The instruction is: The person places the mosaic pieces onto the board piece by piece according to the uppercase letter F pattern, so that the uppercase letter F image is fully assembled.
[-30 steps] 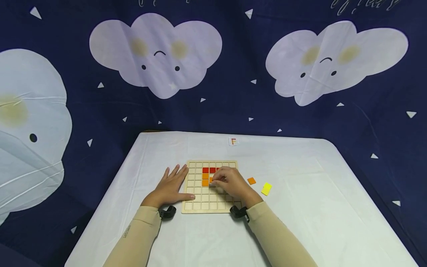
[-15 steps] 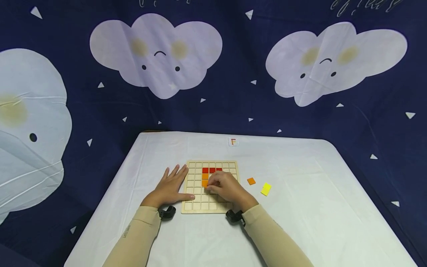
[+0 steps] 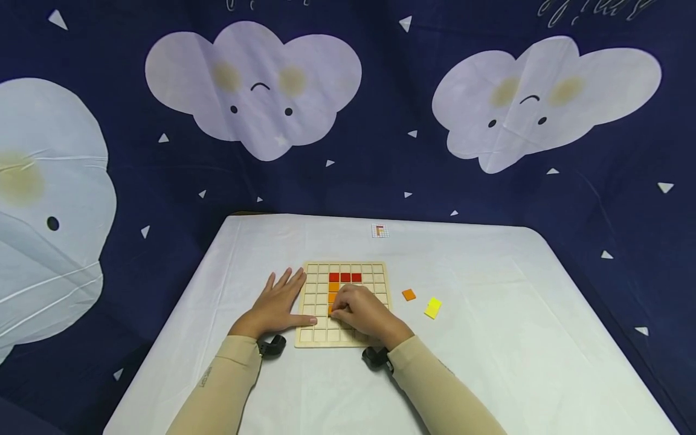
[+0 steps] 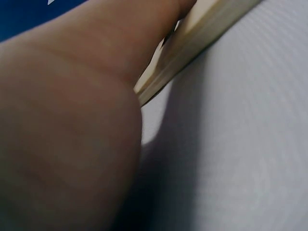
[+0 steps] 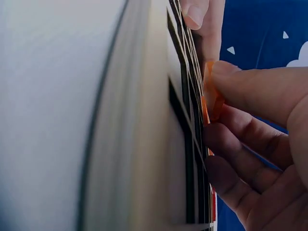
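A wooden grid board [image 3: 321,336] lies on the white table. Three red tiles [image 3: 345,277] form a row in its upper part, with orange tiles [image 3: 334,287] running down from the left end. My right hand [image 3: 365,311] pinches an orange tile [image 5: 209,85] between thumb and fingers, at the cell just below that orange column. In the right wrist view the tile is tilted, close against the board's face. With fingers spread, my left hand [image 3: 274,307] rests along the board's left edge, its thumb reaching over the cells. The left wrist view has the board's side edge [image 4: 180,62] beside the hand.
To the right of the board lie a loose orange tile [image 3: 409,295] and yellow tiles [image 3: 433,308] close together. A small pattern card [image 3: 380,231] with a coloured grid sits near the table's far edge. Behind hangs a dark blue cloth [image 3: 380,175] printed with clouds.
My right hand has moved left and slightly down over the board with the orange tile, uncovering the rightmost red tile. My left hand stays in place.
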Action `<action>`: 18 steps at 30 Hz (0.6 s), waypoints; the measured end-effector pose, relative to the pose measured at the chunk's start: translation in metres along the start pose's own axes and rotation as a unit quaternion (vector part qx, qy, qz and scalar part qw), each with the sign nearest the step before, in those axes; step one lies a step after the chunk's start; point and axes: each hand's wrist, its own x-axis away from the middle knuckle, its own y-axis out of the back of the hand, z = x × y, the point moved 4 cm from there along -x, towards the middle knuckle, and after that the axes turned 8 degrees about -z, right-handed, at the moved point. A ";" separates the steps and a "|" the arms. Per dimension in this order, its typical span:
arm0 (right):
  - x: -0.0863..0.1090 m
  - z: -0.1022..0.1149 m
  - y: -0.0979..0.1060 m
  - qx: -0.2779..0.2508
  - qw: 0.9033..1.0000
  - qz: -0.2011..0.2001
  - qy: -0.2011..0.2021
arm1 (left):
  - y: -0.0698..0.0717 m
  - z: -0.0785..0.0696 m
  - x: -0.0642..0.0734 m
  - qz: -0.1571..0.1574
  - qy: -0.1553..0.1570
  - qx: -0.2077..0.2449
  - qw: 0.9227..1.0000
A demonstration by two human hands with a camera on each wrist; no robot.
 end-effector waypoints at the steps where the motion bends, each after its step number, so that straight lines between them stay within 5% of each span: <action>1: 0.000 0.000 0.000 0.004 1.000 0.000 0.001 | 0.000 0.000 0.000 0.000 0.000 -0.001 1.000; 18: -0.002 0.002 -0.007 0.050 0.999 -0.020 0.009 | -0.001 0.002 0.000 -0.001 -0.004 -0.010 1.000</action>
